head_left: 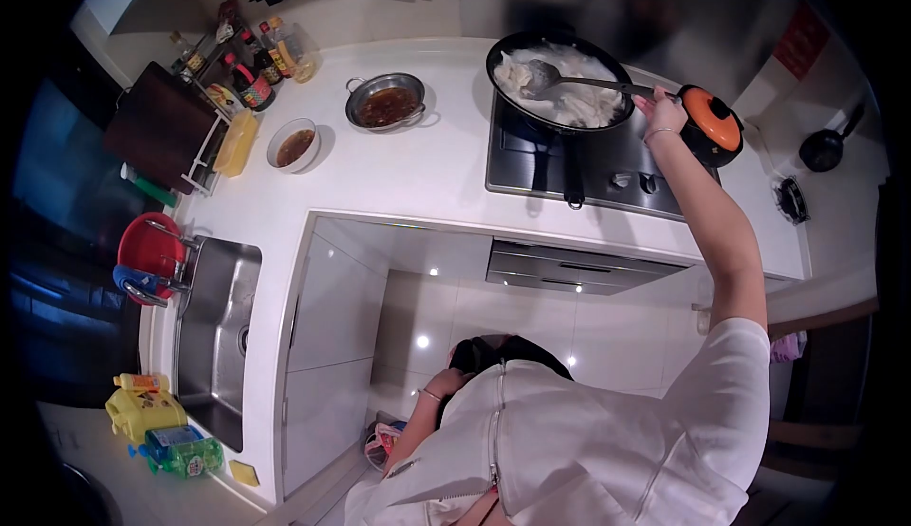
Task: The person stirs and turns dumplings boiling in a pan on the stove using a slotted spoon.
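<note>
My right hand (660,113) is closed around the handle of a long grey cooking spoon (607,84). The spoon's rounded head rests among pale, whitish pieces of food (579,99), whose kind I cannot make out for sure. They lie in a black wok (560,131) on the steel gas stove (598,170), and the wok's handle points toward me. Close beside my right hand stands a black pot with an orange lid (712,120). Down at my waist, my left hand (451,382) lies against black clothing, its fingers mostly hidden.
Left of the stove are a metal pan of brown sauce (387,103) and a white bowl of sauce (294,146). Several bottles (266,56) stand farther left. A steel sink (213,336), a red basin (152,246) and detergent bottles (152,407) line the left side.
</note>
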Demonstrator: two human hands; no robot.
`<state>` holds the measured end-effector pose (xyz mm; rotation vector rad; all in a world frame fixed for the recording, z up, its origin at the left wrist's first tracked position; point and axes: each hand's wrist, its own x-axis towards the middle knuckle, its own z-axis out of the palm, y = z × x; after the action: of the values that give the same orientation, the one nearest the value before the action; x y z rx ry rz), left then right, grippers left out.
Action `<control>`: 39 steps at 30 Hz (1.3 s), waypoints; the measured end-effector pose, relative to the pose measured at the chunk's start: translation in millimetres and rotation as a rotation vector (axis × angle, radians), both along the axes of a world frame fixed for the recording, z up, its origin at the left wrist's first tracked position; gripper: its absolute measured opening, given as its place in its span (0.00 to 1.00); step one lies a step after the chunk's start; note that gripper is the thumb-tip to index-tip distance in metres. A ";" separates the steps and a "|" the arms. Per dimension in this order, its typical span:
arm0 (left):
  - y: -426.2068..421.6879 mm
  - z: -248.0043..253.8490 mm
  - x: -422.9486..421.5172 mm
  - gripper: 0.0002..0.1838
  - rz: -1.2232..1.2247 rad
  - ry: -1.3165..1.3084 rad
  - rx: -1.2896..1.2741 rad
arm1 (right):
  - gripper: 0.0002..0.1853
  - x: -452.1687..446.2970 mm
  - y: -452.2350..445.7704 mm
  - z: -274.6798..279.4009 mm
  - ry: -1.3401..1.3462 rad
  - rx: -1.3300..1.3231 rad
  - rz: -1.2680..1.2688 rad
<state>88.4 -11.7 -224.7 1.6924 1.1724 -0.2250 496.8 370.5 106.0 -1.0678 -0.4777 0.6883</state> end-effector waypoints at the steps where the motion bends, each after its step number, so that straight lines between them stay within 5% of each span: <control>1: 0.5 2.8 0.2 0.29 0.009 -0.001 -0.006 | 0.08 1.7 1.2 -0.8 -0.012 0.008 0.008; 17: 5.2 3.4 0.3 0.30 0.100 0.074 -0.128 | 0.08 7.6 -7.4 17.8 -0.082 0.044 0.091; 23: 9.4 14.1 2.4 0.27 -0.046 -0.119 -0.042 | 0.08 11.6 -4.6 26.2 -0.130 0.030 0.078; 26: 15.4 26.0 9.0 0.24 0.006 0.025 -0.104 | 0.08 10.6 -4.6 31.4 -0.144 0.057 0.052; 31: 21.8 28.9 15.4 0.21 -0.085 -0.236 -0.169 | 0.09 6.8 -4.0 40.4 -0.186 0.043 0.050; 39: 24.7 9.7 22.0 0.23 -0.106 -0.284 -0.231 | 0.08 2.7 7.4 54.8 -0.250 0.023 0.004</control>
<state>110.4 12.9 -214.9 1.5255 0.8156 -0.1712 499.5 377.8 160.9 -1.1368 -0.7017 0.5533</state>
